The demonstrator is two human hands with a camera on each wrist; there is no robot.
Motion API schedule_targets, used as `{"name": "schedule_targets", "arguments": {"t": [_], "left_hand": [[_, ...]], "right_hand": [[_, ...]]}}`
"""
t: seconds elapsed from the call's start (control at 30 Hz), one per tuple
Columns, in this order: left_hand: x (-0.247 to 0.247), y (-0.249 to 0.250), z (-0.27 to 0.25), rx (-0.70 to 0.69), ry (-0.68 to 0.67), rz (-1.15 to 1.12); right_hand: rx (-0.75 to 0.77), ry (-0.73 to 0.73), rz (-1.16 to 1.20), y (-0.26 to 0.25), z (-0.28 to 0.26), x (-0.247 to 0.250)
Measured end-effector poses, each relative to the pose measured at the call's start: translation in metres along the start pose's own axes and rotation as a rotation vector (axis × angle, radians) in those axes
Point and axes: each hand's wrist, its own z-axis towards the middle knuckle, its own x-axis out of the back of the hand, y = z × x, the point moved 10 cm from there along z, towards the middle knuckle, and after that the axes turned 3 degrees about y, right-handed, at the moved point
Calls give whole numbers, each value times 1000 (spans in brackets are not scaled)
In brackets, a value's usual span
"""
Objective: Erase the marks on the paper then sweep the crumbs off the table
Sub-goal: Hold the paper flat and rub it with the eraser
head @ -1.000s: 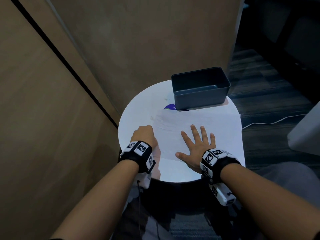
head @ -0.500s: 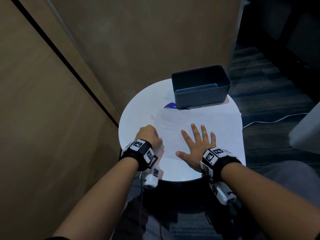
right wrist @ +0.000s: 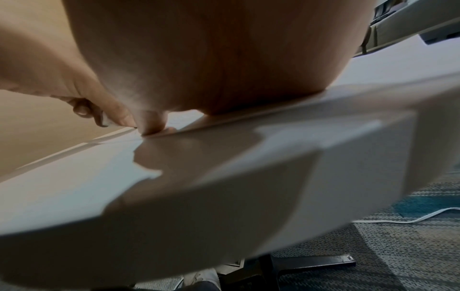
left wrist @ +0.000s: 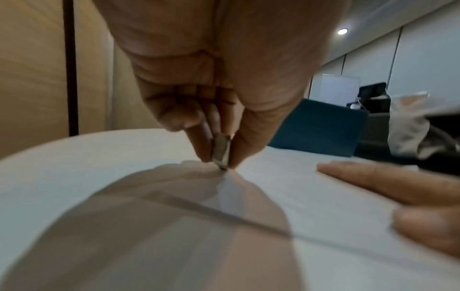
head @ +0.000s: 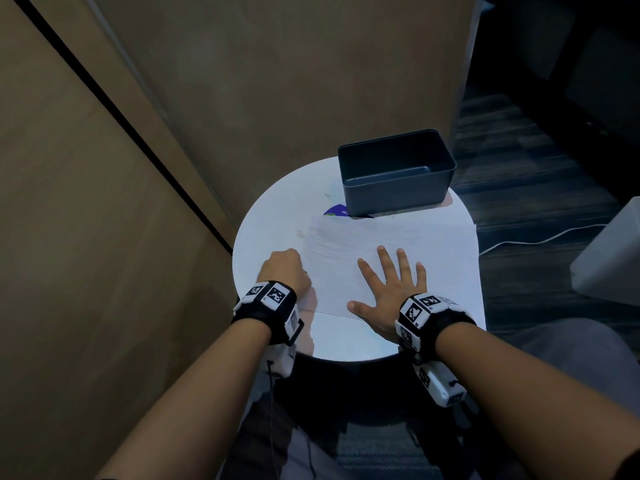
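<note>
Moved since 0.5 s ago: left hand shifted slightly left/away along the paper's left edge; right hand same spot; box and paper unchanged.

Item 1 – left hand: fingers curled, thumb + fingertips pinching a small pale eraser held upright, its lower tip touching the paper near the left edge. Hand's shadow falls on sheet and table toward the near side.

Item 2 – right hand: flat, fingers straight and spread, palm down, pressing the sheet's near portion; thumb points left, close to the paper's near edge. Holds nothing.

Item 3 – paper: white sheet, lies flat on round white table, right part reaching the table's right rim. Faint grey smudging on upper-left area; marks too faint to read.

Item 4 – dark blue-grey box: open top, stands at table's far side, just beyond the paper's far edge.

Item 5 – small purple round thing: partly tucked under box's near-left corner, type cannot tell.

Item 6 – crumbs: a few tiny specks on table left of the paper, hard to make out.

Misc: wrist bands w/ black-white tags on both wrists; white cable on floor at right.
</note>
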Motion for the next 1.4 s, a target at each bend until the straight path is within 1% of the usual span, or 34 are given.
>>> {"name": "schedule_targets", "arguments": {"t": [0.07,0.13,0.23,0.27,0.33,0.4,0.47,0.53,0.63,0.7,0.73,0.83,0.9,0.97,1.03,1.1,1.2,1.23,1.33,1.4], "left_hand": [[-9,15,-7,-57,-64,-103],[-15,18,-14,-57,-105,-145],[-9,-9,-6,50,-59,-73],[-4,-15,-4,63,-35,-38],[1,-9,-2,13,-13,12],[-4,9,-8,-53,-52,-62],[-17,20,-16,-78,-117,-143],[-21,12,-17,-48,-121,-144],[-11,-12,-9,34,-59,-83],[-2,-10,-6,6,-16,13],[-2,-1,-9,-22,-19,20],[-18,27,-24,-98,-105,-77],[-22,22,-28,-72,-107,-100],[-17,1,-21,2,-78,-95],[-9,-16,-13,51,-30,-23],[-4,-7,-12,14,-10,20],[-17,27,-24,-100,-94,-83],[-23,32,-28,-106,-119,-113],[-24,9,-25,-13,-111,-163],[-14,-12,-16,43,-77,-92]], "right_hand": [[-2,-2,-3,0,0,0],[-1,2,2,-2,2,3],[10,1,-1,-6,2,3],[13,3,-4,-5,2,2],[3,12,-3,1,1,1],[-5,7,-2,3,0,0],[-2,2,-5,0,2,0],[4,1,-1,-5,3,3],[10,0,-5,-4,2,2],[2,9,-4,1,0,1],[-2,9,-4,3,-1,0],[-4,13,-4,0,0,1],[5,9,2,-5,2,3],[17,2,-2,-7,3,3],[12,6,-2,-2,2,1],[1,5,7,4,0,-1],[4,22,15,0,1,2],[6,23,15,-3,2,3],[21,20,12,-8,2,4],[22,24,13,-5,1,3]]}}
